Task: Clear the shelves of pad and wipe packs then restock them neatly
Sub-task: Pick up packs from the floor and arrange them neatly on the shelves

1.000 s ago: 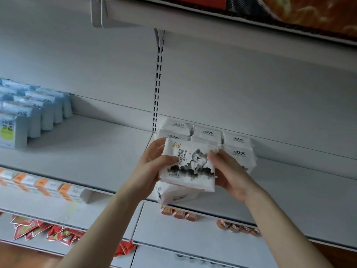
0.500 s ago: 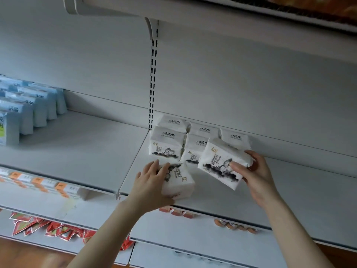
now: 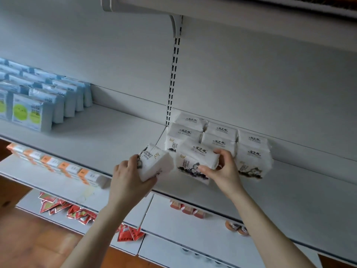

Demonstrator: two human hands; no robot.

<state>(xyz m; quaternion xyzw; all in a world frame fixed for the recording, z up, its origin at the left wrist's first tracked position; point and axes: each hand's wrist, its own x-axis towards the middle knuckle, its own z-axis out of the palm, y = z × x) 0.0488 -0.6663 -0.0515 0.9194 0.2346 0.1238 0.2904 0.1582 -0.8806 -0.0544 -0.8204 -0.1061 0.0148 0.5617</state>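
Restock going on, front row being started

Compared with half a second back, a right pack (image 3: 251, 163) looks to have been parked in the right column of the rows (image 3: 220, 132). A front pack (image 3: 195, 159) is now pinched between the right hand's (image 3: 222, 171) fingers and thumb, near side of the rows on the shelf (image 3: 289, 190). A tilted pack (image 3: 156, 163) is wrapped by the left hand's (image 3: 127, 176) curled fingers just left of it, probably shelved next.
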